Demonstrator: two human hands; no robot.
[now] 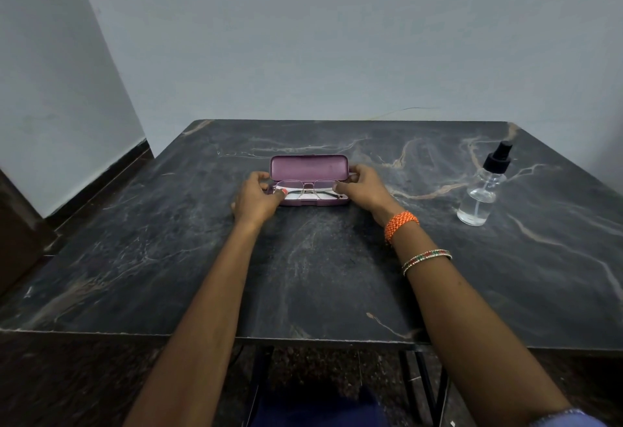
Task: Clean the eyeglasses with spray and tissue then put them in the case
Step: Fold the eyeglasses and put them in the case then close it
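We hold the eyeglasses [307, 187] over the open purple case [309, 170], their long axis running left to right, parallel to the case, lenses upright and facing its raised lid. Our left hand [258, 199] pinches the left end of the frame with curled fingers [282, 193]; our right hand [365, 188] grips the right end the same way. The case sits mid-desk [168, 258], and the spray bottle [483, 190] stands upright well to its right.
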